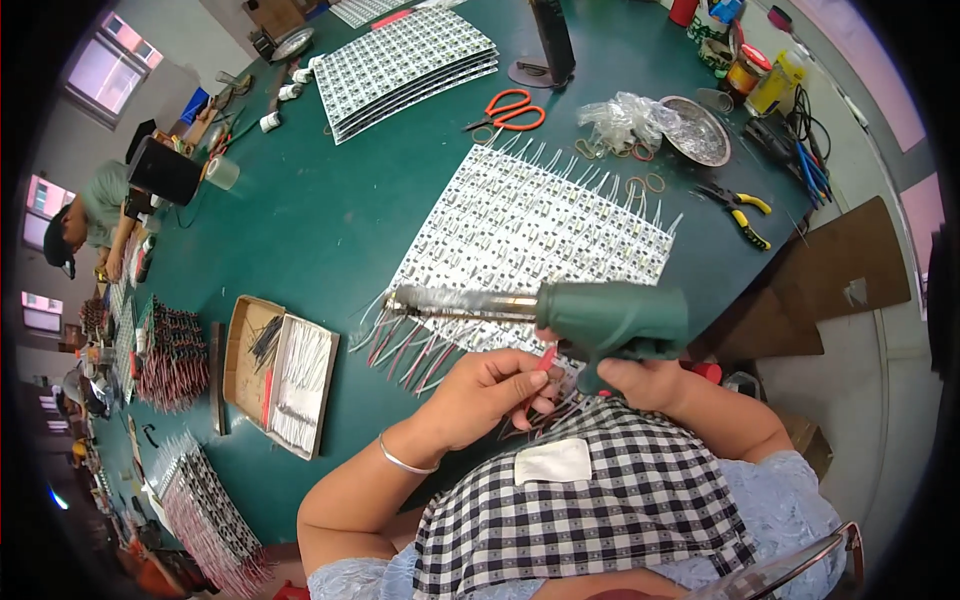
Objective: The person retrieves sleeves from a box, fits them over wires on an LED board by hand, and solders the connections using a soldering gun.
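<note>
A dark green heat gun (612, 310) with a long metal barrel lies level in front of me, its tip toward the left. My right hand (645, 385) is closed round its handle. Just left of the handle, my left hand (500, 390) pinches a small red piece (546, 358), perhaps a wire end or sleeve. Under the barrel spreads a white sheet of small circuit boards (530, 220). White wires (600, 180) stick out along its far edge, and red, white and dark wires (410, 355) along its near edge. The heat gun hides part of the sheet.
An open box (322, 400) of thin white and dark pieces lies left. Orange-handled scissors (515, 110), pliers (740, 212) and a metal bowl (697, 130) lie beyond the sheet. Stacked board sheets (405, 65) are at the back. Another person (95, 215) works at far left.
</note>
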A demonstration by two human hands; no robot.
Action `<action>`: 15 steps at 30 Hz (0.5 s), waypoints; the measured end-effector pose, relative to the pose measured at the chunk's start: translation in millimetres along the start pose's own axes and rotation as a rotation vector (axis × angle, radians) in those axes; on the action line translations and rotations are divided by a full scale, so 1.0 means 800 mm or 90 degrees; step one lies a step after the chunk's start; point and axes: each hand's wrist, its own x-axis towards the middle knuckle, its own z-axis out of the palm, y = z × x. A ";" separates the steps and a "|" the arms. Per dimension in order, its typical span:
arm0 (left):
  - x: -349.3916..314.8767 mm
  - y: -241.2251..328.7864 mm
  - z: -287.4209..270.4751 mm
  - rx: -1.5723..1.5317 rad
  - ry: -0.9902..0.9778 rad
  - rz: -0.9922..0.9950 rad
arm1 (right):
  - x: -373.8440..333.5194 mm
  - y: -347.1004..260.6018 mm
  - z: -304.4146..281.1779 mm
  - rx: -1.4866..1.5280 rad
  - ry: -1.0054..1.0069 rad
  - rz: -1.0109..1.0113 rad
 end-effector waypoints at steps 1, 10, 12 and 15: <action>0.004 0.004 -0.003 -0.009 0.000 0.002 | 0.005 0.002 0.002 0.010 -0.010 0.004; 0.040 0.002 -0.027 -0.146 0.002 -0.060 | 0.037 0.005 -0.007 0.083 0.057 0.006; 0.039 0.001 -0.028 -0.123 -0.006 -0.058 | 0.037 -0.001 -0.006 0.099 0.053 0.014; 0.041 0.008 -0.022 -0.117 0.040 -0.045 | 0.033 0.005 -0.009 0.078 0.045 0.017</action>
